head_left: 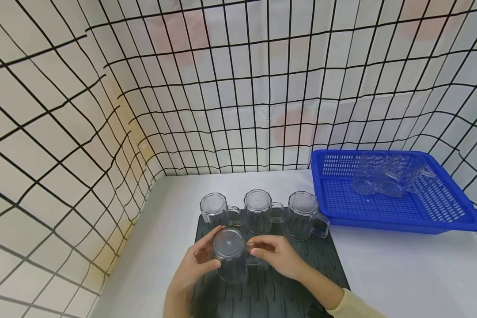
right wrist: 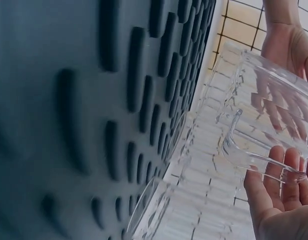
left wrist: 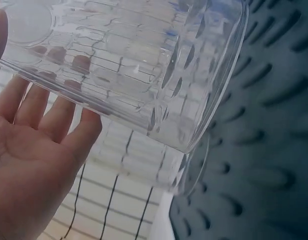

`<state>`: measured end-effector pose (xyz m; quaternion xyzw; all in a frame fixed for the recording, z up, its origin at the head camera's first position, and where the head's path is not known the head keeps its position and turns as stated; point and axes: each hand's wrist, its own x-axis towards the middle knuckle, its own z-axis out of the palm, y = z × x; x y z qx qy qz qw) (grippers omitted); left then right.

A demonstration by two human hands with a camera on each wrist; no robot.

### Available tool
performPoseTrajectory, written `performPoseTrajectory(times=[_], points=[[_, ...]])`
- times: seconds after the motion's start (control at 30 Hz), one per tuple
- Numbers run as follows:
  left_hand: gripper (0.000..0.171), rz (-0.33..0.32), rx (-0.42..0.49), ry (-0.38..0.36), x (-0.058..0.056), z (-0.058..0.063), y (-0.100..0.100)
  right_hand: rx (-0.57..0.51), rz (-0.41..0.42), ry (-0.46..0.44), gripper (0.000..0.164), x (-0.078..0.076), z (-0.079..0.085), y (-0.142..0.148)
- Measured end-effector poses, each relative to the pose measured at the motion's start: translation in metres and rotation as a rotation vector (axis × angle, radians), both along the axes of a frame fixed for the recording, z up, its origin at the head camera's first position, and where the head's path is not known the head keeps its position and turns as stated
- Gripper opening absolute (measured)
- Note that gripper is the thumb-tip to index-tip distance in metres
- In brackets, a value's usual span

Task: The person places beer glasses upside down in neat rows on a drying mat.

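A clear glass mug [head_left: 229, 247] is upside down, base up, over the front part of a dark ridged mat [head_left: 262, 296]. My left hand [head_left: 191, 265] holds its left side, thumb in front and fingers behind; the left wrist view shows those fingers [left wrist: 56, 117] through the glass. From the right, my right hand [head_left: 280, 258] pinches the mug's handle [right wrist: 236, 145] between thumb and fingers. Behind it, three more upside-down mugs stand in a row: left [head_left: 213, 205], middle [head_left: 258, 203] and right [head_left: 303, 205], handles pointing right.
A blue plastic basket [head_left: 397, 226] sits at the back right, with several clear glass mugs [head_left: 389, 181] lying in it. A black wire grid [head_left: 222, 84] rises behind and on both sides of the white table [head_left: 413, 269].
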<state>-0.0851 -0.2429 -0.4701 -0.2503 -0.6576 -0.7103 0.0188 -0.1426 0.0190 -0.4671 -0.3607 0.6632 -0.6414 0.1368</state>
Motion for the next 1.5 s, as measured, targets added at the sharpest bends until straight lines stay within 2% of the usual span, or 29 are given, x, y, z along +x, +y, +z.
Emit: performPoseTrajectory(times=[0.17,0.3,0.5,0.87,1.1,1.5], points=[[0.071,-0.005,0.02,0.009,0.005,0.0,-0.013,0.013,-0.007,-0.022,0.027,-0.003,0.0,-0.018],[0.072,-0.024,0.031,0.036,0.003,0.0,-0.021,0.023,-0.018,-0.04,0.029,-0.005,0.001,-0.029],[0.072,0.006,0.04,0.037,0.0,-0.001,-0.03,0.008,-0.028,-0.036,0.03,-0.009,-0.001,-0.044],[0.069,0.083,0.05,-0.011,0.0,-0.01,-0.032,0.0,-0.053,-0.083,0.027,-0.013,-0.012,-0.057],[0.069,0.123,0.07,-0.064,-0.001,-0.015,-0.033,0.006,-0.076,-0.066,0.026,-0.014,-0.012,-0.063],[0.071,0.158,0.079,-0.074,-0.002,-0.018,-0.034,0.055,-0.087,-0.035,0.035,-0.014,-0.011,-0.062]])
